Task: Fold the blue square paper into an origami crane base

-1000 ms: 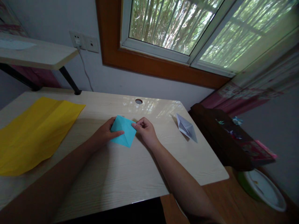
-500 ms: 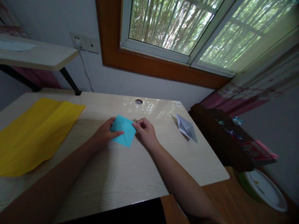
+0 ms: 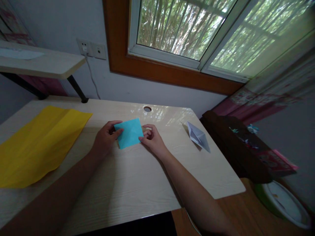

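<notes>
A small square of light blue folded paper [image 3: 130,133] is held between my two hands, a little above the table. My left hand [image 3: 106,136] grips its left edge, thumb lying on the front face and fingers behind. At the lower right corner, my right hand [image 3: 153,139] pinches the paper with the thumb in front, its other fingers curled and partly hidden. Faint creases cross the paper's face.
A large yellow sheet [image 3: 41,144] covers the table's left side. Toward the right edge sits a white folded paper boat [image 3: 199,137]. A raised shelf [image 3: 44,65] stands at the back left, and a round hole [image 3: 147,109] pierces the light wooden table [image 3: 137,186].
The blue paper has turned, from corner-down like a diamond to nearly level edges. My left hand has shifted slightly left and its thumb has drawn back toward the edge.
</notes>
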`<state>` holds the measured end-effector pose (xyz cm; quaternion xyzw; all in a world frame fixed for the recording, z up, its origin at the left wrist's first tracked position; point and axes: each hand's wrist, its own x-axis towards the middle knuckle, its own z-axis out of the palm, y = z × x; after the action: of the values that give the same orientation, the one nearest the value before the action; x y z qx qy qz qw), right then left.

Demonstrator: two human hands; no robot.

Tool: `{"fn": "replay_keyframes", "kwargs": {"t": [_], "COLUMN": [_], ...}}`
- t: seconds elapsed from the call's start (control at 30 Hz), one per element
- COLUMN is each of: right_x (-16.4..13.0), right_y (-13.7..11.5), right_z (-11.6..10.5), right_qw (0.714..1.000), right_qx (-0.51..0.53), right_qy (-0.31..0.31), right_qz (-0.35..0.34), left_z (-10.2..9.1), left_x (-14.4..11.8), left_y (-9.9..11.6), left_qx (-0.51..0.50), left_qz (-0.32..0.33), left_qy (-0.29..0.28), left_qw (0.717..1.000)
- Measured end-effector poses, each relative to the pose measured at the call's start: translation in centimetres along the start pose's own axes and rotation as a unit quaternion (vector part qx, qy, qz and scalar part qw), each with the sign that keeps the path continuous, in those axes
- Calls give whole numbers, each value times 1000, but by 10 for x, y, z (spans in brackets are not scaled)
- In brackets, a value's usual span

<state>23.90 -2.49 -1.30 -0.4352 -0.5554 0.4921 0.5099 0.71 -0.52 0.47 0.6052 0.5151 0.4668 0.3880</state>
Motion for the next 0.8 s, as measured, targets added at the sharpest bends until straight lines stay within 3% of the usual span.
{"fn": "replay_keyframes", "kwargs": {"t": [0.3,0.8], "right_x": [-4,-6], "right_y": [-13,-15], "right_z": [0,0], "right_qw": [998,991], "right_qx": [-60,-123], "right_qy": [-27,-19], "right_qz": [8,-57], "left_z": [2,0], "left_x": [-6,-7], "left_y": [0,4], "left_qx": [-4,-75], "left_qz": [-3,-28], "left_qy": [-110,-61], "left_qw": [994,995]}}
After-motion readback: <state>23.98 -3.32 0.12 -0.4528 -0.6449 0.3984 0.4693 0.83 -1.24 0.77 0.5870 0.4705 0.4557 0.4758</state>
